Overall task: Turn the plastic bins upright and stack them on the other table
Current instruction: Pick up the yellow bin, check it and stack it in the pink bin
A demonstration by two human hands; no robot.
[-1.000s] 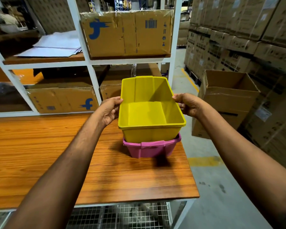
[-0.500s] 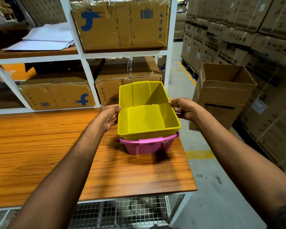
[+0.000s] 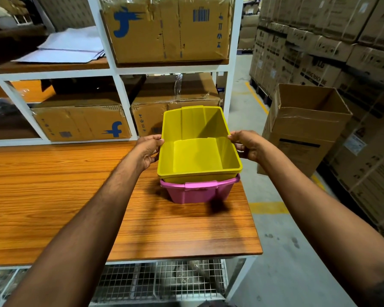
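An upright yellow bin (image 3: 197, 154) sits nested inside a pink bin (image 3: 197, 192) near the right end of the wooden table (image 3: 75, 196). My left hand (image 3: 148, 149) grips the yellow bin's left rim and my right hand (image 3: 246, 144) grips its right rim. The yellow bin is low in the pink one, with only the pink rim and lower walls showing. Both bins are empty.
Behind the table stands a white shelf rack (image 3: 120, 94) with cardboard boxes and papers. An open cardboard box (image 3: 302, 129) stands on the floor to the right, before stacked cartons (image 3: 341, 52). A wire mesh shelf (image 3: 164, 280) lies under the table.
The yellow bin has come down further into the pink bin, with both hands still on its rims. The view has shifted slightly closer.
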